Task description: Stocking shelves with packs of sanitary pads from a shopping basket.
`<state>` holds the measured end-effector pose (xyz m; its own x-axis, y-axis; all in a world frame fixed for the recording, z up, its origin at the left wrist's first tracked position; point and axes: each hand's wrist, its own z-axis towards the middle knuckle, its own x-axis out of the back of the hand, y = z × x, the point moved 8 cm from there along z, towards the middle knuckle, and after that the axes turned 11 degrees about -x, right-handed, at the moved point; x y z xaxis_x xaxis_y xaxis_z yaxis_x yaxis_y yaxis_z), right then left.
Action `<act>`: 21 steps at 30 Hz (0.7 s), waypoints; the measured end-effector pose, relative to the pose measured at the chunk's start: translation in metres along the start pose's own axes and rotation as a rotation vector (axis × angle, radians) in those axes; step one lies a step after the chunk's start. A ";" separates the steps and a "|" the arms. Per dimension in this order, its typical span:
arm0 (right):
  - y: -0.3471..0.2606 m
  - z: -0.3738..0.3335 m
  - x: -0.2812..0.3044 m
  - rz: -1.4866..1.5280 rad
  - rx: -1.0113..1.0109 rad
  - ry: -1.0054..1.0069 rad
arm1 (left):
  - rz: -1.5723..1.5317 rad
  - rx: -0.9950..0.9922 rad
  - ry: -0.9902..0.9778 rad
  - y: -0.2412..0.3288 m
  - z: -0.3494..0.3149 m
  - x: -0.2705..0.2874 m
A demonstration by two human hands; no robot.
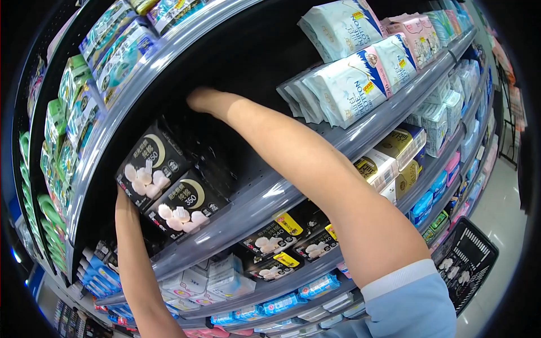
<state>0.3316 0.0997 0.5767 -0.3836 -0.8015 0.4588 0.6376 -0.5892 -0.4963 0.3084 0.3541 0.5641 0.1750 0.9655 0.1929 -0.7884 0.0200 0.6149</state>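
Observation:
Two black sanitary pad packs with a pale crescent and cotton bolls on the front stand stacked at the shelf's left part: an upper pack [151, 163] and a lower pack [186, 205]. From below, my left hand [124, 197] comes up against the left side of the upper pack; its fingers are hidden behind it. My right arm crosses the shelf front, and my right hand [202, 100] is deep in the dark space behind these packs. Its fingers are lost in shadow, so their pose does not show. Glossy black wrapping lies just right of the packs.
White-and-blue packs [352, 84] lean in rows on the same shelf at right. A clear shelf lip [248, 205] runs along the front. More black packs [270, 242] with yellow tags fill the shelf below. A black shopping basket [468, 265] rests on the floor at right.

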 end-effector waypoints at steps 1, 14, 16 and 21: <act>0.001 0.006 -0.003 0.107 -0.005 0.004 | 0.003 0.003 -0.004 0.000 0.008 -0.007; -0.021 -0.029 -0.018 0.692 -0.051 0.004 | 0.011 0.083 0.080 -0.001 -0.013 0.001; -0.023 -0.030 -0.018 0.660 -0.061 -0.057 | 0.011 0.091 0.097 0.004 -0.006 0.005; -0.024 -0.042 -0.025 0.578 -0.086 -0.215 | 0.008 0.115 0.150 0.001 -0.016 0.006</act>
<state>0.2980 0.1297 0.5457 0.1566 -0.9600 0.2323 0.6425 -0.0796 -0.7621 0.2995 0.3643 0.5541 0.0723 0.9936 0.0874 -0.7153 -0.0094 0.6988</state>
